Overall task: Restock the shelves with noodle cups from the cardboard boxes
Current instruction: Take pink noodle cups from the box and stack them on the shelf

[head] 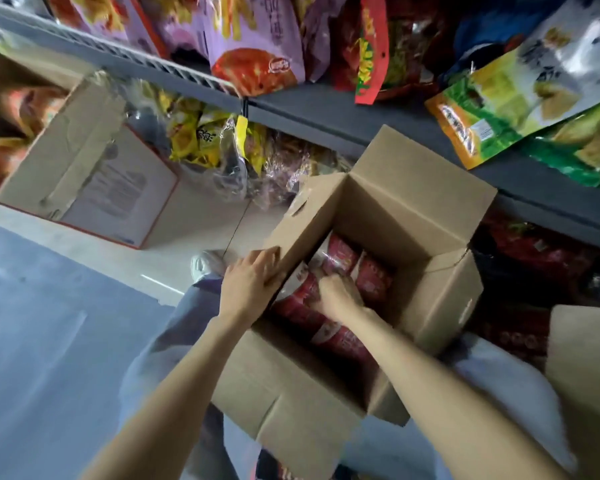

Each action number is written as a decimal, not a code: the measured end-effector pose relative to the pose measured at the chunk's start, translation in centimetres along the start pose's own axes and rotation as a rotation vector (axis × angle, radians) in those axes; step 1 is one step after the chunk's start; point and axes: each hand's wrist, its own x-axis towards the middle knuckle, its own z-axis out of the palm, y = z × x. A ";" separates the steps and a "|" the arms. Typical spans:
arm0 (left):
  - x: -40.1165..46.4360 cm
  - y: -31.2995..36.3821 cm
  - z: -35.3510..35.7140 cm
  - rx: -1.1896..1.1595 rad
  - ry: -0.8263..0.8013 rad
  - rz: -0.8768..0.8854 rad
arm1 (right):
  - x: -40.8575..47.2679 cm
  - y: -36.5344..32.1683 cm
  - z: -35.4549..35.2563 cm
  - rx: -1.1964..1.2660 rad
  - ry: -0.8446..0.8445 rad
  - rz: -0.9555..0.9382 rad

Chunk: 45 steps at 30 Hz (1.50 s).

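- An open cardboard box [378, 258] sits in the middle of the view, below a grey shelf [326, 112], with all its flaps folded outward.
- Inside the box lie red noodle cups [373, 280], packed close together on their sides; some look wrapped in clear film.
- The left hand [248, 284] rests on the box's left flap, fingers spread flat and thumb along the flap's edge, pressing it outward.
- The right hand [333, 297] reaches down into the box among the cups. Its fingers curl on one red cup, but blur hides how firm the hold is.
- Both forearms are bare and reach in from the near edge of the view.
- Bright snack bags [253, 46] in purple, red and green crowd the shelf at the far side.
- Yellow packets in clear wrap [201, 140] lie beneath the shelf, to the far left of the open box.
- A second, closed carton [94, 181] with a printed label stands on the pale floor at the far left.
- A white shoe [207, 265] shows on the floor just left of the left hand.
- Another cardboard box corner [582, 358] shows at the right edge.
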 end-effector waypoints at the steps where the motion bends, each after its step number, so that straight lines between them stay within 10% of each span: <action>1: 0.1 -0.6 0.6 -0.015 0.012 0.034 | 1.1 -0.2 1.3 0.002 -0.056 0.025; 13: 0.2 -2.5 2.8 -0.077 0.131 0.145 | 7.4 1.9 5.0 0.072 -0.163 0.083; 26: -2.0 2.6 2.1 0.027 0.436 0.223 | -5.1 5.4 -8.5 0.435 0.551 0.095; 34: -0.5 7.4 9.8 0.235 -0.438 -0.017 | -11.9 9.1 -9.6 0.783 0.887 0.074; 45: 1.9 8.3 13.2 0.220 -0.426 0.032 | -13.1 13.3 -9.5 1.007 1.016 0.153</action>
